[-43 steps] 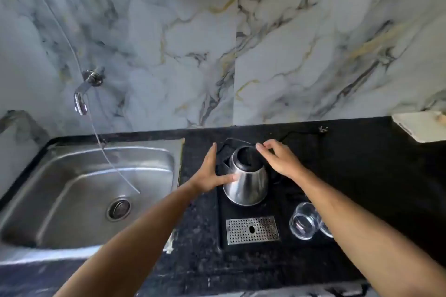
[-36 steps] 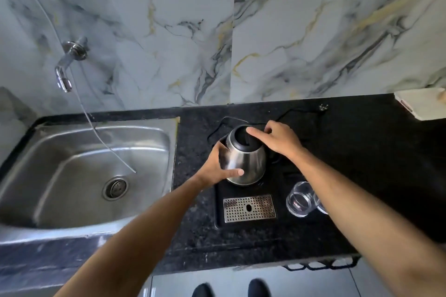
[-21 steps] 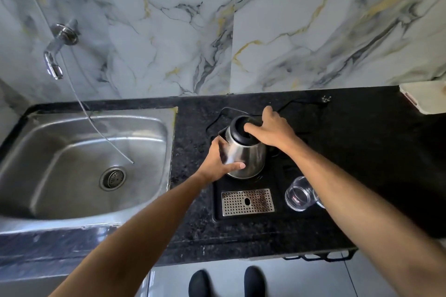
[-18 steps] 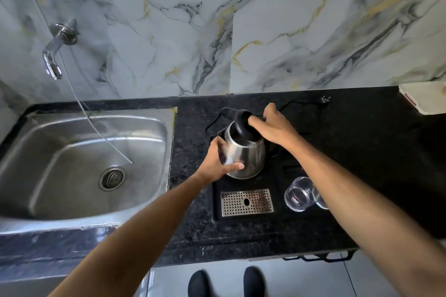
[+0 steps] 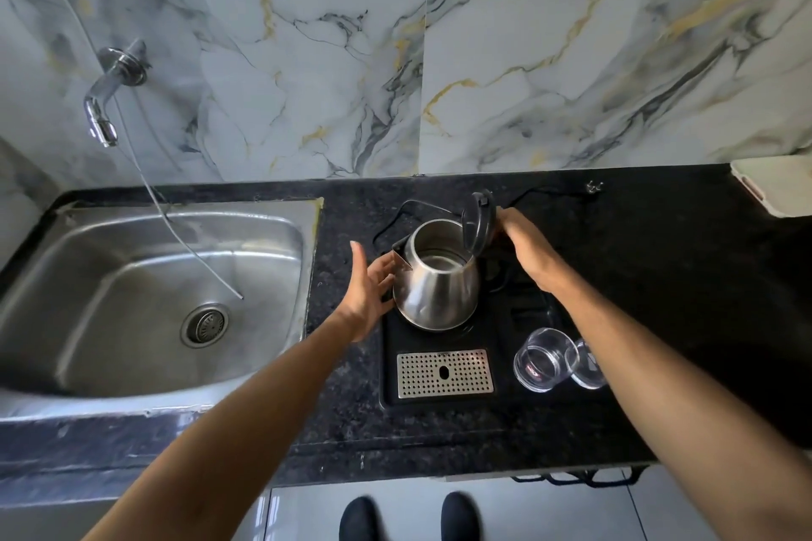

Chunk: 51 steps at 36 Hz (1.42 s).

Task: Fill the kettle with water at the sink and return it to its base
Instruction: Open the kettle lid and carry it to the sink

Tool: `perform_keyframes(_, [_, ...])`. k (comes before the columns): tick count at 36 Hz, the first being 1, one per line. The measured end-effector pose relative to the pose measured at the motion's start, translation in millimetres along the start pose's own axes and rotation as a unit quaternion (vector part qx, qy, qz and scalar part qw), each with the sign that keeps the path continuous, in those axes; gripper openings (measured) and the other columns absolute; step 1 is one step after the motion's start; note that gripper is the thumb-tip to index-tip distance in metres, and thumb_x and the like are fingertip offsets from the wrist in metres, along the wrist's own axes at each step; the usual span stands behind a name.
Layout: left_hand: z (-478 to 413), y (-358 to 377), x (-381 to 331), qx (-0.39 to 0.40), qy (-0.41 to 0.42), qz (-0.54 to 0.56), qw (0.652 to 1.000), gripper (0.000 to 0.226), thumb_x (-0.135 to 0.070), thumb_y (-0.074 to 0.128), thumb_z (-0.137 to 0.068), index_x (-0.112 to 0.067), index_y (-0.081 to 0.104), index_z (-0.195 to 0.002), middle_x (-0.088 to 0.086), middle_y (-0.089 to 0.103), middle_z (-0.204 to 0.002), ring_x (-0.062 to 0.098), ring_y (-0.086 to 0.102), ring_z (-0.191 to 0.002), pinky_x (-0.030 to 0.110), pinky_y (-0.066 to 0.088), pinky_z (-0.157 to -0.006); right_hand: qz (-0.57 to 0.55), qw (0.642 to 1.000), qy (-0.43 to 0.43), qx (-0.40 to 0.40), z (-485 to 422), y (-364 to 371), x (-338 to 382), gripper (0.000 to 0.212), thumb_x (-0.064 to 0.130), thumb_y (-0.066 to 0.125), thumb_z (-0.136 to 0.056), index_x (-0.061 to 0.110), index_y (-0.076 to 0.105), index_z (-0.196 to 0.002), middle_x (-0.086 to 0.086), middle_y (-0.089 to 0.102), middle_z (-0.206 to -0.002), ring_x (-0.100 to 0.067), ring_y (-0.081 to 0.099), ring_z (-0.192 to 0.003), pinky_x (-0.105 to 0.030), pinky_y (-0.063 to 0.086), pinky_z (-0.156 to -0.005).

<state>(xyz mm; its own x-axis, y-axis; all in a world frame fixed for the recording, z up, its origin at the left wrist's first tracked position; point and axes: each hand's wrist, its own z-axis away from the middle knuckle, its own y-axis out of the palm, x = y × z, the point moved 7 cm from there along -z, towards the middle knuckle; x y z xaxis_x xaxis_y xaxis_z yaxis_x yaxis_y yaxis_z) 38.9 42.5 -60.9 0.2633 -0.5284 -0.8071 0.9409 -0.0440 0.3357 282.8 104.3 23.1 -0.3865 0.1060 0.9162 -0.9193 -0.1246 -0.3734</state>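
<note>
A marble wall (image 5: 527, 35) veined in grey and gold fills the far side of my view, above a black speckled tabletop (image 5: 659, 255). A steel sink (image 5: 110, 299) is sunk into the tabletop on the left, with a chrome tap (image 5: 105, 101) on the wall above it and a thin tube trailing down into the basin. To the right of the sink I see a black tray (image 5: 518, 321) with a perforated metal drip grate (image 5: 444, 372) at its near edge. The steel kettle (image 5: 435, 290) stands upright on the far part of this tray, its black lid (image 5: 478, 226) flipped up so the inside shows. My left hand (image 5: 371, 290) is spread open against the kettle's left side, near the spout. My right hand (image 5: 527, 250) reaches behind the raised lid at the kettle's right; I cannot tell whether it grips anything there. Two clear glasses (image 5: 558, 358) lie on their sides, near and right of the kettle.
</note>
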Motion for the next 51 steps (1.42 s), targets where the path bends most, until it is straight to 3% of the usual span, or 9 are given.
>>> perform_keyframes(4, [2.6, 3.0, -3.3, -0.013, 0.006, 0.016, 1.0, 0.097, -0.092, 0.005, -0.075, -0.032, 0.054, -0.134, -0.003, 0.051, -0.147, 0.022, 0.042, -0.141, 0.056, 0.026, -0.12, -0.093, 0.993, 0.054, -0.055, 6.7, -2.1, -31.9, 0.081, 0.082, 0.033, -0.082, 0.008, 0.064, -0.083, -0.01, 0.067, -0.084, -0.019, 0.062, -0.083, -0.036, 0.046, -0.084])
perform_keyframes(7, [3.7, 4.2, -3.6, -0.023, 0.001, 0.009, 1.0, 0.114, -0.096, 0.009, -0.068, -0.024, 0.042, -0.15, 0.0, 0.043, -0.158, 0.024, 0.034, -0.147, 0.057, 0.023, -0.121, -0.146, 0.985, 0.088, -0.037, 6.1, 7.8, -51.0, 0.097, 0.092, 0.028, -0.073, 0.004, 0.069, -0.076, -0.014, 0.068, -0.072, -0.024, 0.063, -0.069, -0.034, 0.048, -0.072])
perform_keyframes(13, [7.1, 17.8, -10.3, -0.006, 0.037, -0.041, 0.998, 0.104, -0.102, 0.011, -0.059, -0.046, 0.061, -0.132, -0.009, 0.063, -0.14, 0.019, 0.05, -0.135, 0.052, 0.033, -0.117, -0.234, 0.967, 0.087, -0.047, 0.9, 20.2, -51.4, 0.097, 0.091, 0.018, -0.078, 0.005, 0.051, -0.047, -0.008, 0.046, -0.038, -0.022, 0.039, -0.038, -0.033, 0.032, -0.05])
perform_keyframes(24, [26.6, -5.3, -69.2, -0.033, 0.08, -0.064, 0.994, 0.094, -0.093, 0.0, -0.073, -0.048, 0.066, -0.123, -0.002, 0.066, -0.135, 0.029, 0.057, -0.122, 0.048, 0.049, -0.096, -0.299, 0.947, 0.093, -0.066, -26.6, 35.4, 16.7, 0.082, 0.086, 0.032, -0.08, 0.016, 0.053, -0.043, -0.003, 0.046, -0.039, -0.017, 0.036, -0.033, -0.025, 0.026, -0.037])
perform_keyframes(29, [45.1, -57.9, -124.0, -0.046, 0.096, -0.097, 0.99, 0.099, -0.097, 0.001, -0.066, -0.033, 0.061, -0.112, -0.001, 0.058, -0.125, 0.023, 0.049, -0.115, 0.051, 0.037, -0.095, -0.325, 0.941, 0.085, -0.047, -46.2, 80.7, 71.7, 0.08, 0.086, 0.036, -0.078, 0.018, 0.059, -0.044, -0.002, 0.048, -0.042, -0.017, 0.036, -0.035, -0.026, 0.025, -0.037])
perform_keyframes(35, [65.3, -152.9, -175.6, -0.079, 0.105, -0.118, 0.984, 0.114, -0.099, 0.007, -0.063, -0.033, 0.048, -0.147, 0.003, 0.044, -0.158, 0.031, 0.034, -0.147, 0.068, 0.025, -0.116, -0.349, 0.933, 0.076, -0.034, -70.9, 173.8, 127.3, 0.079, 0.085, 0.032, -0.08, 0.019, 0.056, -0.046, -0.002, 0.045, -0.041, -0.016, 0.034, -0.036, -0.028, 0.023, -0.04])
perform_keyframes(41, [69.9, -277.5, -207.7, -0.144, 0.089, -0.105, 0.98, 0.097, -0.087, 0.013, -0.083, -0.022, 0.056, -0.14, 0.006, 0.058, -0.143, 0.027, 0.052, -0.131, 0.057, 0.04, -0.111, -0.375, 0.922, 0.096, -0.025, -102.8, 284.2, 155.4, 0.078, 0.089, 0.037, -0.074, 0.02, 0.057, -0.043, 0.001, 0.046, -0.042, -0.014, 0.037, -0.036, -0.025, 0.024, -0.038])
perform_keyframes(47, [79.7, -395.1, -254.9, -0.31, 0.174, -0.14, 0.924, 0.039, -0.05, 0.056, -0.096, -0.015, 0.069, -0.104, 0.007, 0.074, -0.1, 0.026, 0.067, -0.097, 0.035, 0.051, -0.073, -0.377, 0.916, 0.131, -0.043, -129.6, 376.5, 164.8, 0.066, 0.083, 0.042, -0.079, 0.019, 0.055, -0.064, 0.002, 0.055, -0.049, -0.012, 0.049, -0.042, -0.021, 0.032, -0.038])
perform_keyframes(51, [69.4, -442.5, -299.1, -0.355, 0.225, -0.233, 0.877, 0.043, -0.032, 0.064, -0.095, -0.009, 0.057, -0.131, 0.01, 0.067, -0.115, 0.025, 0.067, -0.099, 0.027, 0.058, -0.076, -0.379, 0.913, 0.139, -0.052, -150.3, 426.9, 163.6, 0.062, 0.081, 0.047, -0.078, 0.021, 0.053, -0.061, -0.001, 0.053, -0.055, -0.011, 0.051, -0.043, -0.023, 0.036, -0.045])
